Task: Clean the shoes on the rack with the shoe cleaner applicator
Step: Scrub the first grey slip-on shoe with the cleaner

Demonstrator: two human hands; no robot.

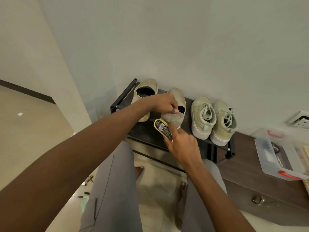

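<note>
Progress call: early to mid, judging by layout. One slip-on is being worked; can't tell from here whether any shoe is already clean.

Right hand grips the shoe cleaner applicator, fingers curled round its lower end, index finger laid along its side. Its top end sits at the heel of the knit slip-on; whether it touches, I can't tell.

Left hand pinches that slip-on at the heel collar, thumb on the outside, steadying it on the rack.

Second slip-on just left of it. Lace-up pair to the right, apart from both hands, probably still to do.
</note>
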